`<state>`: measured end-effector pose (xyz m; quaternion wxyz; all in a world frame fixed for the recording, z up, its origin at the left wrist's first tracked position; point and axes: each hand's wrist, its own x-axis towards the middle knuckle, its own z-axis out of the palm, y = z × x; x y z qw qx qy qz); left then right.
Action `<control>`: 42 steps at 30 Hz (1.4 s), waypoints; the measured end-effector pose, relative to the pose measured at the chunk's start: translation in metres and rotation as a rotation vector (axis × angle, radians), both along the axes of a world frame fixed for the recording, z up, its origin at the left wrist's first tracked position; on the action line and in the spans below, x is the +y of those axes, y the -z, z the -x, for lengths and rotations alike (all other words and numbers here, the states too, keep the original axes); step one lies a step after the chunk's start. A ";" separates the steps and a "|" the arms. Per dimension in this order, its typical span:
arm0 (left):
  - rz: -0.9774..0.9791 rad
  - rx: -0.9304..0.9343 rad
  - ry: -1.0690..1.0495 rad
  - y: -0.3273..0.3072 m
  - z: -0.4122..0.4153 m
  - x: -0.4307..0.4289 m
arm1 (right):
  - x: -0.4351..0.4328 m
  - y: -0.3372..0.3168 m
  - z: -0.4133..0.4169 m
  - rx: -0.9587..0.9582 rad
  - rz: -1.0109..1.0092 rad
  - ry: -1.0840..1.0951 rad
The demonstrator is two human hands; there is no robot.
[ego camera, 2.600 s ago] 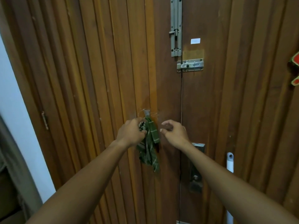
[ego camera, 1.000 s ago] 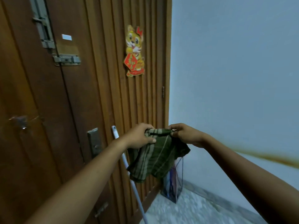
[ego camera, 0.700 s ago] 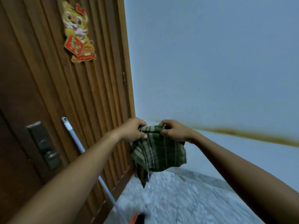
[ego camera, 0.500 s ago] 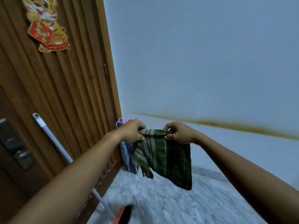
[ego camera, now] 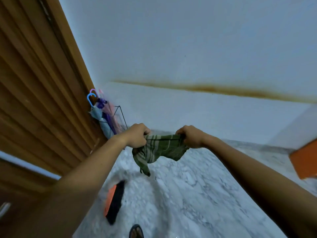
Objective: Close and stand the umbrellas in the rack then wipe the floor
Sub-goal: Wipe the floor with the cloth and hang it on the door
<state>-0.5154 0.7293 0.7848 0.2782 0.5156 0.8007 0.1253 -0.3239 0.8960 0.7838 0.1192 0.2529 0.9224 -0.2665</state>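
Observation:
A green striped cloth hangs stretched between my hands above the floor. My left hand grips its left top corner and my right hand grips its right top corner. In the corner by the door stand closed umbrellas, blue, purple and pink, upright in a thin black wire rack. The marbled grey floor lies below the cloth.
A wooden slatted door fills the left side. A pale wall with a brown streak runs behind. An orange and black dustpan-like object lies on the floor. An orange box edge sits right; a sandalled foot shows below.
I took the cloth off the door hook and turned right and down. My hands have pulled apart, spreading the cloth; the umbrella rack and floor have come into view.

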 end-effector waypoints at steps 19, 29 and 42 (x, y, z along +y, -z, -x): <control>0.243 -0.120 -0.226 0.517 0.117 0.080 | 0.086 0.510 0.125 -0.214 0.193 0.033; -0.058 0.148 -0.407 0.684 0.204 0.155 | 0.173 0.666 0.232 0.051 -0.017 0.004; 0.154 -0.042 -0.117 0.857 0.234 0.158 | 0.161 0.837 0.252 -0.113 0.149 -0.005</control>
